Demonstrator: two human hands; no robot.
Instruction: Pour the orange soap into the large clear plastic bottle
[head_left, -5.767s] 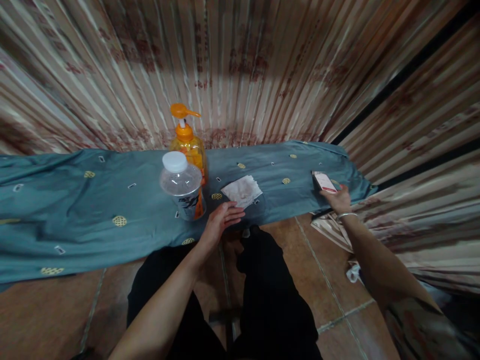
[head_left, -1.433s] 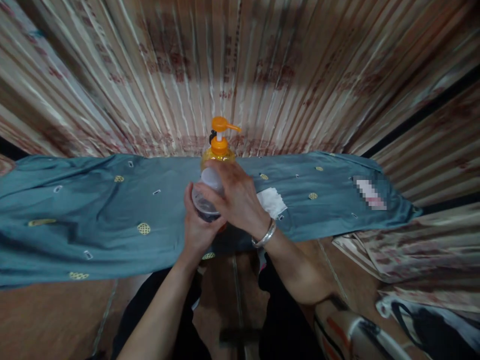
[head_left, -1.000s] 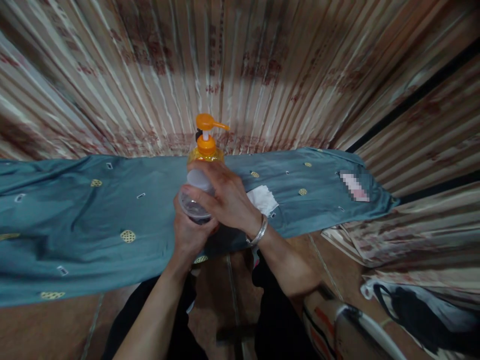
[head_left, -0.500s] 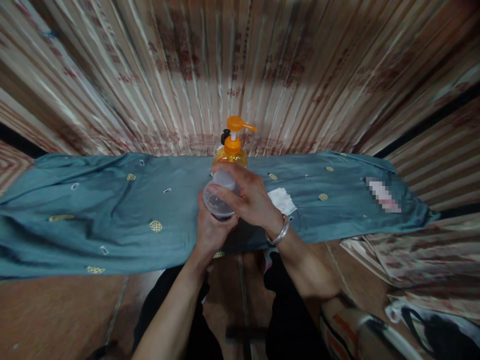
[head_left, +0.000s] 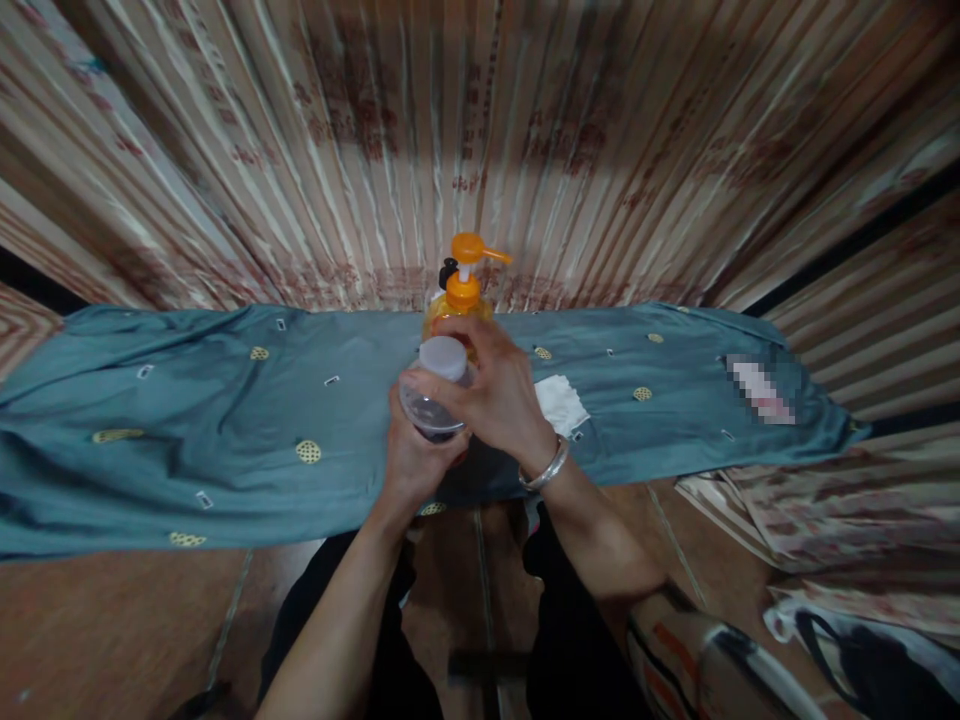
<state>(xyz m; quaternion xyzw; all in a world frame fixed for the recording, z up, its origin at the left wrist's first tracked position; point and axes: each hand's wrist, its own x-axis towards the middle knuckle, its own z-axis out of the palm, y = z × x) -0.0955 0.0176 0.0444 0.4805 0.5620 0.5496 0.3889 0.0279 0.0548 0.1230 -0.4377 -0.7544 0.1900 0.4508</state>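
Note:
A clear plastic bottle (head_left: 433,414) with a whitish translucent cap (head_left: 442,355) stands tilted slightly towards me at the middle of the cloth. My left hand (head_left: 416,455) is wrapped round its body from the left and below, fingers partly hidden. From the right, my right hand (head_left: 499,385) curls about the cap, thumb in front and fingers behind. A silver bangle is on that wrist. Just behind the hands stands a yellow pump bottle (head_left: 463,292) with an orange pump head, its lower part hidden. Next to my right hand lies a white tissue (head_left: 561,404).
A blue-green patterned cloth (head_left: 225,400) covers the long narrow table. A black-topped item (head_left: 448,272) shows behind the pump bottle. Pleated curtains (head_left: 360,150) hang close at the back and right. A blurred pinkish-white item (head_left: 761,388) lies at the right end.
My right hand's fingers have shifted, so more of the cap's top shows between thumb and forefinger. The left hand keeps its hold. The whole view has moved slightly.

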